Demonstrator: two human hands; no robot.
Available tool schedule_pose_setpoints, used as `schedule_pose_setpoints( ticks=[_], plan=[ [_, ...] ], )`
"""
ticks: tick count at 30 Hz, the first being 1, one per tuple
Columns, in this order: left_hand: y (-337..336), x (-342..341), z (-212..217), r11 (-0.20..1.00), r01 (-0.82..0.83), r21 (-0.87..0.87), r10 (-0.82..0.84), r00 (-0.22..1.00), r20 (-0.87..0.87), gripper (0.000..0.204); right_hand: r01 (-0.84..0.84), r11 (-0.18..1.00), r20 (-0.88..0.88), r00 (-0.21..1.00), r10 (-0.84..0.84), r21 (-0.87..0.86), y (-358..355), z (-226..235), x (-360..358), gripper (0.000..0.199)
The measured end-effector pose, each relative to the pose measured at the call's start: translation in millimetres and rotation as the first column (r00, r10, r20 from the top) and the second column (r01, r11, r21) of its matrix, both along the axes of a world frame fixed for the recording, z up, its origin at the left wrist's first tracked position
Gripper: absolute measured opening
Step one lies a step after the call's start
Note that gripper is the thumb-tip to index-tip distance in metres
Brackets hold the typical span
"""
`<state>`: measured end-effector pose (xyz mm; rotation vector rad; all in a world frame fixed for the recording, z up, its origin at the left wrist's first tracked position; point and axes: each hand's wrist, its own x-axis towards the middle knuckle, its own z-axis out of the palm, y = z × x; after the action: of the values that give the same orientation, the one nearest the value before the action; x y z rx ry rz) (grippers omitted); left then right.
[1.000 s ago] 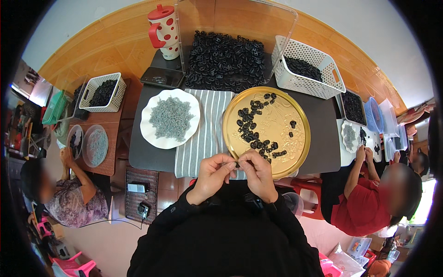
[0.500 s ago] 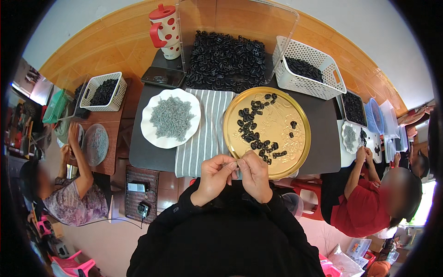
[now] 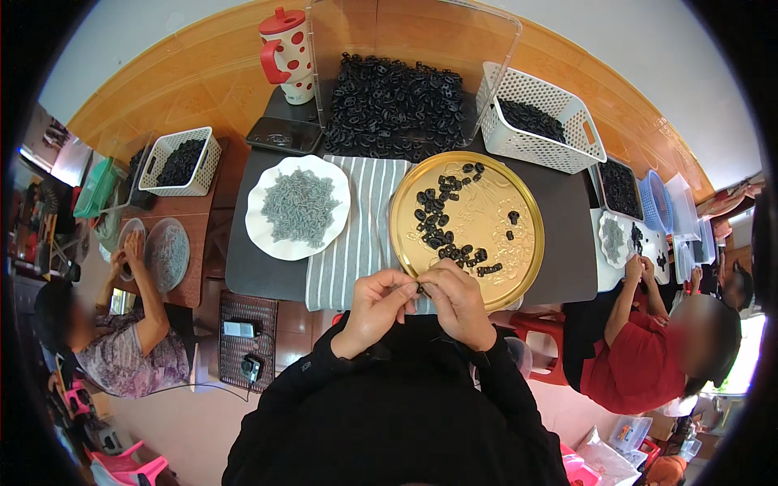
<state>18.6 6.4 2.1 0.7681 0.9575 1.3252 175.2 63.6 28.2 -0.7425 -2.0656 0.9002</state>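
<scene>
My left hand (image 3: 375,312) and my right hand (image 3: 459,301) meet at the front rim of a round gold tray (image 3: 537,267), fingers closed in a pinch. Between the fingertips sits a small black piece (image 3: 421,288), mostly covered by them. On the tray, small black oval plastic pieces (image 3: 436,219) form a curved band, and a couple lie apart toward the right. Left of the tray, a striped grey cloth (image 3: 365,211) is spread beside a white scalloped plate (image 3: 258,232) heaped with small grey screw-like pieces (image 3: 298,206).
Behind the tray, a clear bin (image 3: 478,121) holds a heap of black pieces (image 3: 397,105). A white perforated basket (image 3: 543,152), a spotted tumbler (image 3: 286,53) and a black phone-like slab (image 3: 284,136) stand around it. Co-workers sit at left (image 3: 130,348) and right (image 3: 640,364).
My right hand has shifted slightly right and its fingers have turned over the pinch, exposing more of the black piece. The left co-worker's hands have moved lower.
</scene>
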Motion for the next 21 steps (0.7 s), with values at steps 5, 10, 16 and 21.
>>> schedule_pose_setpoints(
  ticks=[5, 10, 16, 21],
  plan=[
    [-1.8, 0.4, -2.3, 1.0, -0.02, -0.004, 0.02, 1.0, -0.005, 0.01, 0.015, 0.998, 0.052, 0.998, -0.019, 0.067, -3.2, -2.6, -4.5, 0.009],
    [-4.0, 3.7, -2.9, 0.997, -0.07, 0.024, 0.071, 0.996, -0.046, 0.01, 0.031, 0.996, 0.131, 0.991, -0.041, 0.081, -5.3, 0.0, -6.7, 0.006],
    [0.1, 1.7, -4.3, 0.999, -0.046, 0.016, 0.045, 0.998, 0.032, 0.009, 0.029, 0.998, 0.146, 0.989, -0.02, -0.058, -4.3, -4.1, 0.4, 0.009],
    [6.3, -8.0, -1.6, 0.999, 0.018, -0.041, -0.011, 0.986, 0.167, 0.009, 0.102, 0.923, -0.151, 0.974, -0.168, -0.371, -8.0, -8.0, 13.8, 0.018]
  ],
)
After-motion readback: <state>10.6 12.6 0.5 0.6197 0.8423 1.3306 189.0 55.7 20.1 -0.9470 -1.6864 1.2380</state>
